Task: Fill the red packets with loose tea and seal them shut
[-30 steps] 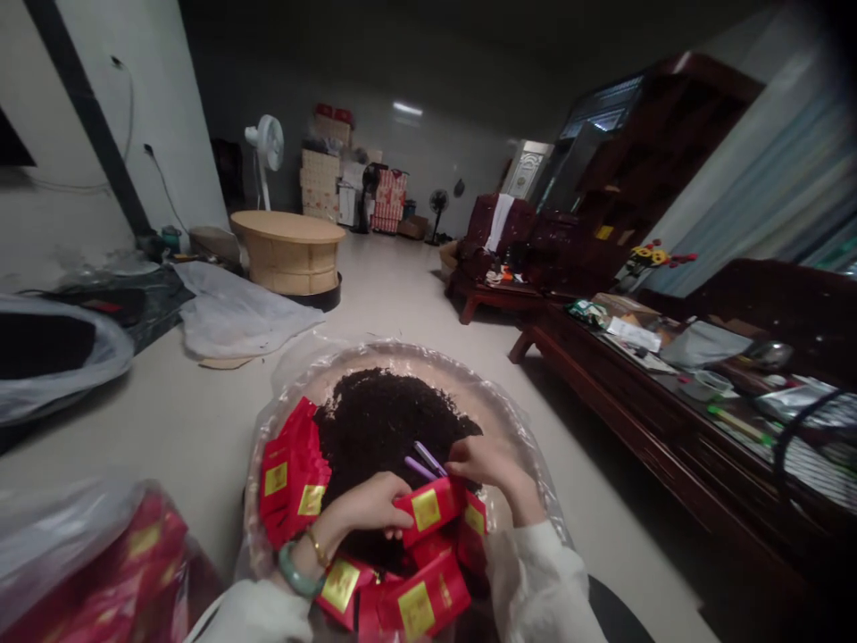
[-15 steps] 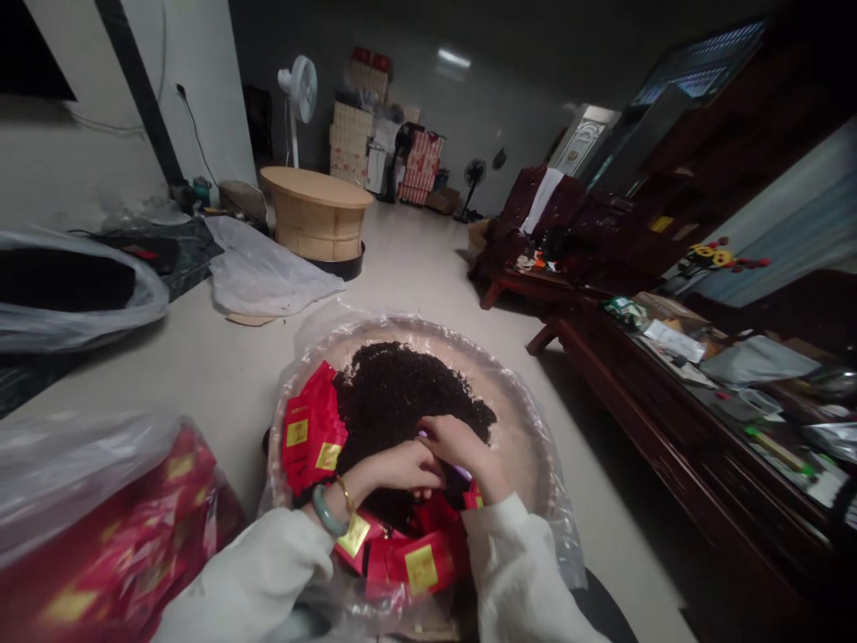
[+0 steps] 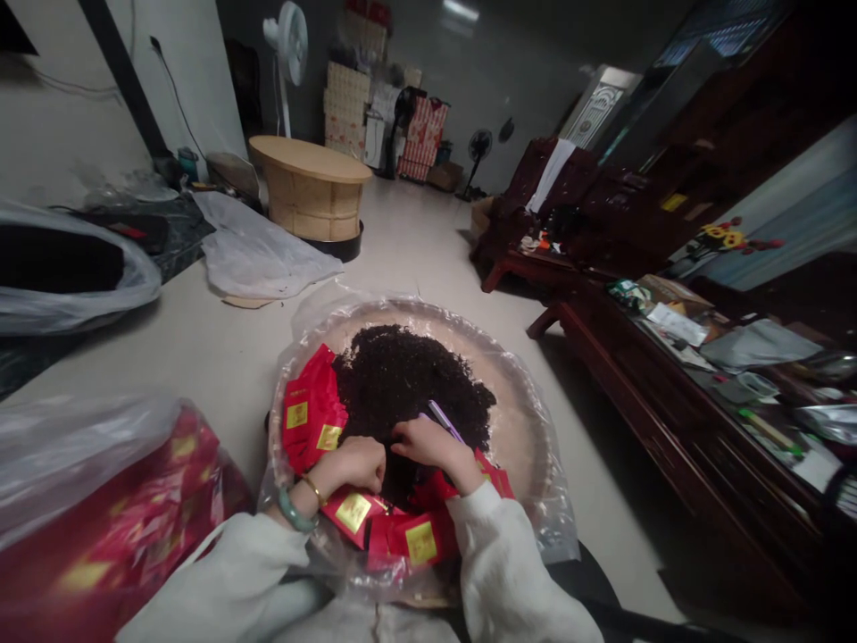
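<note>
A heap of dark, loose leaves that look like tea lies in a round, plastic-covered basket tray. My left hand is closed at the near side of the heap, above red packets with gold labels. Close to its right, my right hand has its fingers bent together over the dark leaves. What either hand holds, if anything, is hidden. A slim purple object lies on the heap behind my right hand; its kind is unclear. More red packets rest at the tray's left.
To the left, a large clear bag of red packets stands close by. Another plastic bag with dark contents sits behind it. A round wooden drum-like stand is ahead. A long dark wooden table runs along the right.
My hands, which were overlapping, have come apart, the left one moving leftward. More of the purple object shows now. The view has shifted slightly.
</note>
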{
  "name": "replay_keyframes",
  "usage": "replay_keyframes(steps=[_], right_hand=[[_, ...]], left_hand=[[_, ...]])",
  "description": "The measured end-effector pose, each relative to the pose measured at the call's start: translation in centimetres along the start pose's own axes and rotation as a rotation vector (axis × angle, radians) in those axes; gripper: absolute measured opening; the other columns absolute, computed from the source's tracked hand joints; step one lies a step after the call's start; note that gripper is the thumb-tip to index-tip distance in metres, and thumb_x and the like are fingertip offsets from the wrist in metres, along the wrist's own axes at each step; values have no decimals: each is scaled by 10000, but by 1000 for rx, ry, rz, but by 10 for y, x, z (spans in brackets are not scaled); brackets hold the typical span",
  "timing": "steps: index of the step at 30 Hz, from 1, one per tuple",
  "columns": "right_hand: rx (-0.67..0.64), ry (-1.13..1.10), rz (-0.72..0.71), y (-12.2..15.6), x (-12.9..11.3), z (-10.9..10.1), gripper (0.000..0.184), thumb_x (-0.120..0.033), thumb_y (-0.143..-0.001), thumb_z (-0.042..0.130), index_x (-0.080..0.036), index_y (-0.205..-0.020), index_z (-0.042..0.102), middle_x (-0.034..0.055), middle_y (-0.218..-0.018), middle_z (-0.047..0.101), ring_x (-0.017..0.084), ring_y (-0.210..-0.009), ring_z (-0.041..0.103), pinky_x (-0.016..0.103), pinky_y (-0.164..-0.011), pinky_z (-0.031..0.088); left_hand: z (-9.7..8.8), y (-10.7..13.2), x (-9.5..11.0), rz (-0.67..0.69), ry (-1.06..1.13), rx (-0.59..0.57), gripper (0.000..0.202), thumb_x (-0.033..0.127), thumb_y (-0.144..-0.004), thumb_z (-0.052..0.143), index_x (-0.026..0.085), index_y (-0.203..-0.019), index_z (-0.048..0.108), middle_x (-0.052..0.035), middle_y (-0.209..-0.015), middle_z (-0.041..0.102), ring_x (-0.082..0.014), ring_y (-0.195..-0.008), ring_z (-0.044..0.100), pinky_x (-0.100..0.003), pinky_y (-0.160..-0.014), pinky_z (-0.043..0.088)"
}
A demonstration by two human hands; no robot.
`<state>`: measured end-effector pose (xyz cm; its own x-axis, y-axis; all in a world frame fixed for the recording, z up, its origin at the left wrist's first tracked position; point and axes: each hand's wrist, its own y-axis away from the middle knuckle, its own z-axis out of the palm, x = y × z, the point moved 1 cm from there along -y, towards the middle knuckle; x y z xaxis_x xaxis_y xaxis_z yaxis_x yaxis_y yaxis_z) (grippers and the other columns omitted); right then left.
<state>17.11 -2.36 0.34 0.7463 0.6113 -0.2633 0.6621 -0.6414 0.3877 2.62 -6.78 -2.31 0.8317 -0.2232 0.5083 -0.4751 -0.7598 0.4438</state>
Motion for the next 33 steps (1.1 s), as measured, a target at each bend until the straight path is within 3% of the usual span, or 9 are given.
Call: replay_keyframes(steps=[4, 8, 16, 25, 29, 33], right_hand=[[-16, 1, 4, 2, 0, 4, 260, -318, -843, 550, -195, -1036, 673, 75, -921, 722, 198, -823, 663, 238, -640, 405], [-9, 1, 10, 2, 0, 8, 257, -315, -841, 556, -190, -1028, 679, 83, -911, 723, 203, -821, 665, 243, -651, 408], [35, -59, -49, 3, -10, 10, 205, -237, -842, 548, -202, -982, 695, 62, -921, 725, 184, -825, 658, 226, -657, 403], [88, -118, -68, -1, -13, 16, 193, -207, -839, 543, -202, -953, 699, 57, -891, 722, 167, -772, 646, 221, -637, 388], [169, -160, -95, 0, -9, 13, 192, -193, -847, 532, -195, -946, 696, 57, -894, 720, 168, -781, 644, 224, -656, 397], [306, -239, -111, 4, -3, 5, 197, -172, -863, 511, -180, -946, 690, 59, -894, 709, 166, -804, 630, 228, -697, 411]], left_hand=[[-5, 10, -6, -90, -143, 71, 169, 88, -600, 613, 170, -669, 743, -137, -755, 737, -302, -794, 678, -387, -724, 495], [-8, 17, -18, -159, -193, 82, 166, 80, -605, 614, 135, -696, 742, -175, -775, 730, -331, -804, 680, -411, -715, 500], [-4, 5, -35, -70, -53, -53, 89, 183, -531, 727, 250, -588, 735, 5, -602, 707, -169, -588, 624, -232, -573, 437], [8, -2, -39, 2, 165, -67, 74, 157, -537, 648, 195, -560, 708, 43, -483, 604, -91, -452, 483, -175, -430, 308], [-1, -1, -34, 35, 263, 2, 162, 119, -565, 558, 161, -638, 696, 44, -522, 602, -87, -481, 498, -158, -440, 329], [-28, 5, -22, 41, 286, 189, 190, 144, -657, 490, 138, -738, 662, 20, -610, 623, -102, -566, 537, -171, -511, 369]])
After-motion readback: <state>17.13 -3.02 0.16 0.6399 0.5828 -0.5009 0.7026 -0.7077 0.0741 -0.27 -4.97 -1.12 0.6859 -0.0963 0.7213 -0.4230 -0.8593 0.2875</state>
